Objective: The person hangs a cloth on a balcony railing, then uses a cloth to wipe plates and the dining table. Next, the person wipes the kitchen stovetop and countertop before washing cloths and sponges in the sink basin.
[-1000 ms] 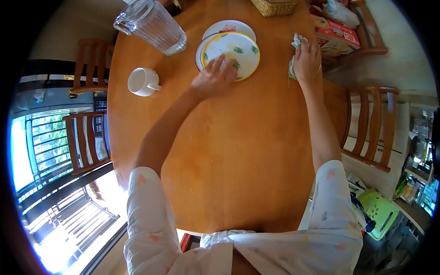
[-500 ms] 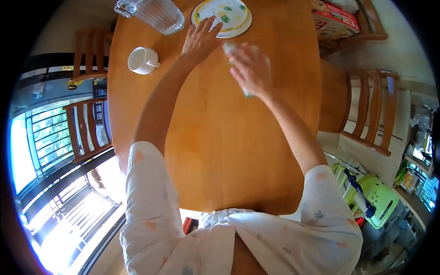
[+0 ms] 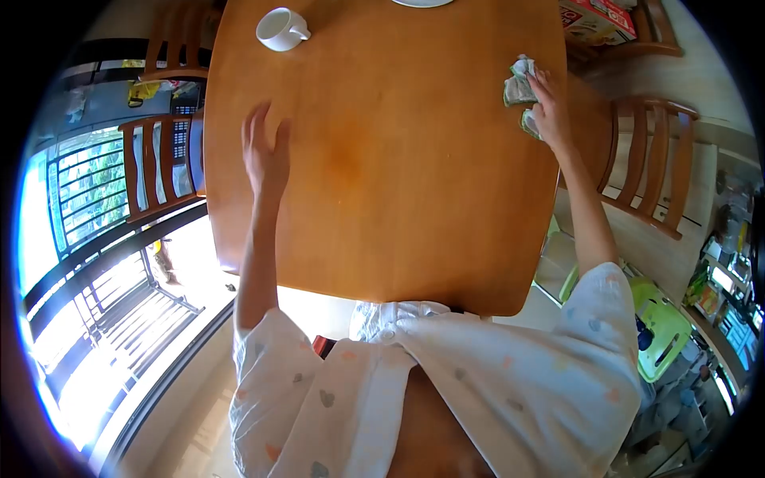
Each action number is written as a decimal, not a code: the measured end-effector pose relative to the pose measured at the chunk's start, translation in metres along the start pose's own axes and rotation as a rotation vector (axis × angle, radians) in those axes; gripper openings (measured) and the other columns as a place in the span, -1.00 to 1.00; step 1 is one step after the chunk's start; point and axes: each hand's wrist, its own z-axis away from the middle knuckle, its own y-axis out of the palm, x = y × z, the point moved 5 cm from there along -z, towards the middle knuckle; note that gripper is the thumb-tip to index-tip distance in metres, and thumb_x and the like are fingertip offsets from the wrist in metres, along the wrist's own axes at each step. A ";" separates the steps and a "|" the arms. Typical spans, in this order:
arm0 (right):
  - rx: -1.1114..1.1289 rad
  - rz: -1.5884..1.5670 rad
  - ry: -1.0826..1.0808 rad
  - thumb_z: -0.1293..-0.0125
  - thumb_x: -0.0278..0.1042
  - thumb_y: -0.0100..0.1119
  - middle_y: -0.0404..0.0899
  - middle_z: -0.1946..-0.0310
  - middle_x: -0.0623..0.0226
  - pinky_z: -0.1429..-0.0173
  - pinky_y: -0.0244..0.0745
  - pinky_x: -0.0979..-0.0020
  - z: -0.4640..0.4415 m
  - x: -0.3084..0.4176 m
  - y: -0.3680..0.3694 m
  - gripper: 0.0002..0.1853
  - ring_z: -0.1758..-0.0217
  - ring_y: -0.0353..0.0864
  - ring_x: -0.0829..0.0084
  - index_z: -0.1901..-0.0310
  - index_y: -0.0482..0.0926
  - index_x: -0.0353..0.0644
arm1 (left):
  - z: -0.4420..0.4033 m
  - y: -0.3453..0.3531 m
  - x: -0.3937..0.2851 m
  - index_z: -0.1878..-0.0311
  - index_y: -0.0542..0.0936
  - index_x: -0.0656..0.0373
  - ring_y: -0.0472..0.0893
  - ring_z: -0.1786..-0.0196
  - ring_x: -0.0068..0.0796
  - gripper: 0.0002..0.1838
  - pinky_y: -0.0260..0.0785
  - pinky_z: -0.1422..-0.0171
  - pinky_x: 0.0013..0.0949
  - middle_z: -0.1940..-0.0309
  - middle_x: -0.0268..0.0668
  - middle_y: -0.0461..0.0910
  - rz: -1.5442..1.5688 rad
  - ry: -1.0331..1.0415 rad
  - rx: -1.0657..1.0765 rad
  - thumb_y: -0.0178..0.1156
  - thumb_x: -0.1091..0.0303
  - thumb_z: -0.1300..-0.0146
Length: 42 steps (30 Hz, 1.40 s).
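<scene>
Near the right edge of the wooden table (image 3: 382, 199), my right hand (image 3: 548, 111) presses on a crumpled white and green cloth (image 3: 519, 86), its fingers bent over it. Part of the cloth sticks out on the left side of the hand. My left hand (image 3: 265, 151) is over the left part of the table, fingers apart and holding nothing. A white mug (image 3: 283, 29) stands beyond it, handle to the right. At the top edge of the view only the rim of a plate (image 3: 424, 2) shows.
Wooden chairs stand at the left (image 3: 159, 167) and right (image 3: 657, 163) of the table. A red and white box (image 3: 598, 22) is at the upper right. A green plastic stool (image 3: 661, 327) is at the lower right.
My left hand has left the plates and moved left and nearer to me. My right hand has gone with the cloth from mid-table back to the right edge. The view has tilted down.
</scene>
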 end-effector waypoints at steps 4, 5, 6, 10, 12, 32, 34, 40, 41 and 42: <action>0.017 0.030 0.020 -0.11 -0.45 0.07 0.41 -0.18 0.16 -0.25 0.27 0.06 0.032 0.100 0.006 -0.53 -0.31 0.28 -0.02 -0.12 0.46 -0.21 | 0.148 -0.048 0.067 -0.18 0.44 0.17 0.46 -0.16 -0.16 -0.61 0.41 -0.15 -0.16 -0.07 -0.13 0.44 0.058 -0.365 -0.032 0.14 0.29 -0.32; 0.041 0.015 0.011 -0.10 -0.33 0.15 0.40 -0.20 0.17 -0.26 0.23 0.01 0.052 0.120 0.020 -0.51 -0.32 0.26 -0.03 -0.13 0.46 -0.19 | 0.182 -0.057 0.078 -0.18 0.44 0.18 0.47 -0.15 -0.18 -0.62 0.44 -0.13 -0.17 -0.06 -0.12 0.44 0.076 -0.473 -0.041 0.14 0.30 -0.33; -0.006 -0.041 0.019 -0.07 -0.15 0.24 0.39 -0.21 0.21 -0.29 0.16 -0.06 0.065 0.144 0.032 -0.44 -0.34 0.24 -0.02 -0.13 0.46 -0.15 | 0.216 -0.061 0.090 -0.18 0.44 0.19 0.47 -0.14 -0.20 -0.61 0.46 -0.12 -0.19 -0.06 -0.13 0.44 0.071 -0.533 -0.038 0.14 0.30 -0.33; 0.129 -0.142 0.073 0.15 0.08 0.47 0.36 -0.16 0.43 -0.13 0.14 -0.09 0.075 0.270 0.060 -0.32 -0.30 0.24 0.10 -0.04 0.46 0.07 | 0.281 -0.069 0.098 -0.17 0.45 0.23 0.48 -0.14 -0.26 -0.61 0.49 -0.08 -0.25 -0.07 -0.14 0.44 0.188 -0.664 -0.049 0.15 0.31 -0.32; 0.246 -0.152 -0.077 0.06 -0.10 0.42 0.32 -0.22 0.48 -0.25 0.18 -0.01 0.112 0.330 0.060 -0.39 -0.35 0.20 0.26 -0.11 0.46 0.18 | 0.275 -0.072 0.090 -0.16 0.45 0.23 0.48 -0.14 -0.28 -0.62 0.48 -0.08 -0.28 -0.11 -0.15 0.44 0.139 -0.658 -0.019 0.14 0.30 -0.33; -0.074 0.392 0.322 -0.34 -0.04 0.07 0.22 -0.26 -0.18 -0.29 0.25 0.00 0.143 0.081 -0.032 -0.42 -0.31 0.22 -0.15 -0.29 0.29 -0.17 | 0.296 -0.080 0.086 -0.11 0.48 0.19 0.55 -0.02 -0.33 -0.68 0.47 0.00 -0.35 0.02 -0.19 0.49 0.176 -0.564 0.096 0.15 0.39 -0.31; -0.097 0.527 0.489 -0.34 -0.08 0.06 0.19 -0.27 -0.24 -0.33 0.16 -0.07 0.188 0.132 -0.037 -0.41 -0.34 0.16 -0.21 -0.30 0.26 -0.26 | 0.291 -0.079 0.099 -0.10 0.48 0.17 0.55 -0.03 -0.33 -0.70 0.47 -0.01 -0.35 0.00 -0.20 0.49 0.199 -0.610 0.096 0.14 0.40 -0.31; -0.210 0.507 0.343 -0.26 -0.18 0.14 0.32 -0.21 -0.12 -0.33 0.10 -0.07 0.139 0.190 0.044 -0.44 -0.28 0.24 -0.16 -0.24 0.33 -0.28 | 0.288 -0.087 0.139 -0.09 0.49 0.17 0.55 -0.04 -0.41 -0.71 0.47 -0.03 -0.37 -0.02 -0.23 0.51 0.339 -0.621 0.111 0.15 0.36 -0.32; -0.214 0.409 0.298 -0.27 -0.20 0.13 0.34 -0.21 -0.03 -0.31 0.15 -0.02 0.100 0.197 0.059 -0.47 -0.28 0.26 -0.08 -0.24 0.34 -0.22 | 0.288 -0.095 0.146 -0.08 0.50 0.18 0.56 -0.03 -0.40 -0.71 0.48 -0.02 -0.37 -0.01 -0.23 0.52 0.334 -0.580 0.112 0.15 0.37 -0.32; -0.208 0.158 0.349 -0.28 -0.23 0.11 0.37 -0.21 0.09 -0.30 0.19 0.06 0.060 0.218 0.071 -0.51 -0.26 0.28 -0.01 -0.23 0.37 -0.14 | 0.291 -0.105 0.152 -0.08 0.50 0.18 0.56 -0.02 -0.40 -0.72 0.48 -0.02 -0.37 0.00 -0.23 0.52 0.328 -0.541 0.124 0.14 0.38 -0.32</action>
